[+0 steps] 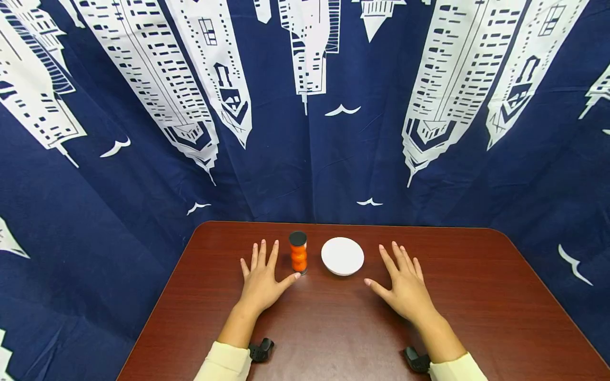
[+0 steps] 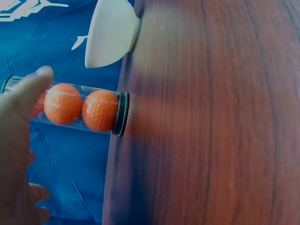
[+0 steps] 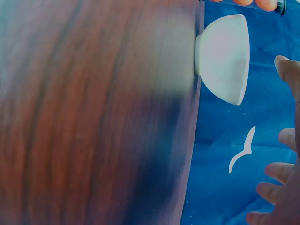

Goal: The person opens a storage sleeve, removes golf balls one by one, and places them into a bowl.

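Observation:
A clear tube of orange golf balls point(image 1: 298, 255) with black end caps stands upright on the table, its dimpled balls plain in the left wrist view. To its right is a white bowl point(image 1: 342, 256), which the right wrist view shows in profile, standing on its foot. My left hand point(image 1: 261, 284), fingers spread and straight, is just left of the tube; the thumb tip overlaps the tube's base in the head view, and contact cannot be told. My right hand point(image 1: 405, 288) is spread likewise to the right of the bowl, apart from it. Neither hand holds anything.
The reddish-brown wooden table point(image 1: 329, 328) has rounded far corners. Behind it hangs a dark blue cloth point(image 1: 286, 169) printed with white buildings and birds. A black wrist device point(image 1: 261, 350) is on the left wrist, another black device point(image 1: 416, 361) on the right.

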`<state>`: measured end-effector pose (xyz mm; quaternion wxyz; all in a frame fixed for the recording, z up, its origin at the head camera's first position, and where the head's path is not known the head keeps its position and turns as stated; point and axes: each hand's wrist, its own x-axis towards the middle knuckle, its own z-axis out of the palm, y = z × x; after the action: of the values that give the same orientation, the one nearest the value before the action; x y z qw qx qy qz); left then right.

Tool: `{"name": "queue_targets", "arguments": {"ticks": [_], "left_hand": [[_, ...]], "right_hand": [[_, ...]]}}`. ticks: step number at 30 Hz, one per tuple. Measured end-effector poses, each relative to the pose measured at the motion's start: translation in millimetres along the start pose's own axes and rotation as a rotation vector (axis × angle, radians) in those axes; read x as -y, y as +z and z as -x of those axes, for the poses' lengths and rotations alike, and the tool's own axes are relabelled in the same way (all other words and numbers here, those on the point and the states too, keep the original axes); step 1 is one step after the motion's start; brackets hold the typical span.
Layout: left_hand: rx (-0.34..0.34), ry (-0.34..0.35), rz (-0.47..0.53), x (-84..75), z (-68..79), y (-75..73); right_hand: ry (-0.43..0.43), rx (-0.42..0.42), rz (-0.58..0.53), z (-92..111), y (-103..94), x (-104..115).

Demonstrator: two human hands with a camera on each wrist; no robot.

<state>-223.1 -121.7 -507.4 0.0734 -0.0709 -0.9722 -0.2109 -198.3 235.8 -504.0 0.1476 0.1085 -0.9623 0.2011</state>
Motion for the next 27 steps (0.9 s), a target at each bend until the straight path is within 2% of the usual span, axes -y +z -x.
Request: {"name": "queue_targets", "arguments": {"ticks": [5, 13, 16, 20, 27], "left_hand": [[0.003, -0.025, 0.124, -0.4, -2.2, 0.9], [-0.015, -0.051, 0.422, -6.0, -4.2, 7.9], [-0.039, -0.044, 0.467, -8.7, -5.8, 11.4], [-0.062, -0.044, 0.480, -11.7, -8.4, 17.7], [-0.060, -0.068, 0.568, -18.1, -13.6, 25.2]], "right_hand": [[-0.059, -0.055, -0.035, -2.2, 2.8, 2.5], [-0.066, -0.054, -0.155, 0.7, 4.2, 10.6], [-0.092, -0.072, -0.193, 0.9, 5.2, 14.0], [-0.119, -0.096, -0.230, 0.9, 6.9, 18.2], [-0.114, -0.071, -0.281, 3.6, 8.1, 25.4]]}}
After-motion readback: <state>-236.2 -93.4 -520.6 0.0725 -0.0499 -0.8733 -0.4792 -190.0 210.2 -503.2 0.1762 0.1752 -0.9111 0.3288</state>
